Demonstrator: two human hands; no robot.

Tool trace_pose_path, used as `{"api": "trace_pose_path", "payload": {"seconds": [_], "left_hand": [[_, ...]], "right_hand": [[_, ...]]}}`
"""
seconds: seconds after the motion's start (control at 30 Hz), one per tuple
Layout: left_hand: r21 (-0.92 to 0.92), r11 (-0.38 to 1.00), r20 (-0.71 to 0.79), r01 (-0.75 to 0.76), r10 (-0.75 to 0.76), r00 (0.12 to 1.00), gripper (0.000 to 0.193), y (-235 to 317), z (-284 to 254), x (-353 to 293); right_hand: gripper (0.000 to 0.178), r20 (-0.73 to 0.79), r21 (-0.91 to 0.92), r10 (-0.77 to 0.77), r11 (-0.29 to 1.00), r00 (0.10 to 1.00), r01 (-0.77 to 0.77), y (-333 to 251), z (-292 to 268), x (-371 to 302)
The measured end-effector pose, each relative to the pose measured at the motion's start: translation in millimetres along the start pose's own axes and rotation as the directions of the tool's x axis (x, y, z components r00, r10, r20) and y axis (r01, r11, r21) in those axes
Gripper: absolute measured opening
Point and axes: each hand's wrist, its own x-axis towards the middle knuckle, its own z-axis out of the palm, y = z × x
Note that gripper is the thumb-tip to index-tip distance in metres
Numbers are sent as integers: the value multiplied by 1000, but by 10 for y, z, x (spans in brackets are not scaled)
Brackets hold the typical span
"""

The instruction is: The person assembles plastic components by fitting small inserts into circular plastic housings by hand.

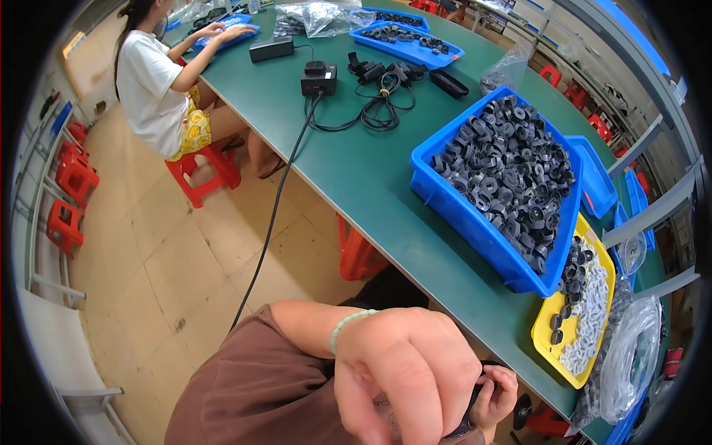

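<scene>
My left hand (411, 371), with a pale green bead bracelet (347, 326) at the wrist, is raised close in front of me. Its fingers are curled in, and whatever they may hold is hidden behind the knuckles. Just beyond it on the right, my right hand (497, 397) is partly covered by the left one. Its thumb and fingertips are bent together beside something small and dark that I cannot make out. Both hands are in front of the table edge, above my lap. Nearest to them on the table is a yellow tray (545, 334) with black ring-shaped parts and small whitish pieces.
A deep blue bin (475, 241) heaped with black round parts stands on the green table (371, 174). Behind it lie a black device (319, 78), coiled cable (382, 111) and shallow blue trays (408, 48). Clear plastic bags (630, 363) lie right. Another person (152, 89) sits at the far left.
</scene>
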Motion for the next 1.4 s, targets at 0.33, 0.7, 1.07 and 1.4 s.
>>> {"api": "trace_pose_path", "payload": {"seconds": [0.33,0.7,1.07,1.4], "left_hand": [[105,990,18,97,-100,995,16,83,-34,19],[65,997,-16,44,-43,999,15,43,-70,-54],[-118,975,-232,-189,158,960,9,-82,74,-70],[103,944,-22,314,-314,949,13,-66,-139,-270]], "right_hand": [[15,2,-3,2,1000,1000,-2,-47,18,33],[7,16,-42,50,998,999,-50,-58,76,115],[7,41,-8,96,995,995,-95,-55,62,74],[25,105,-97,-18,995,994,28,-62,-17,231]]}}
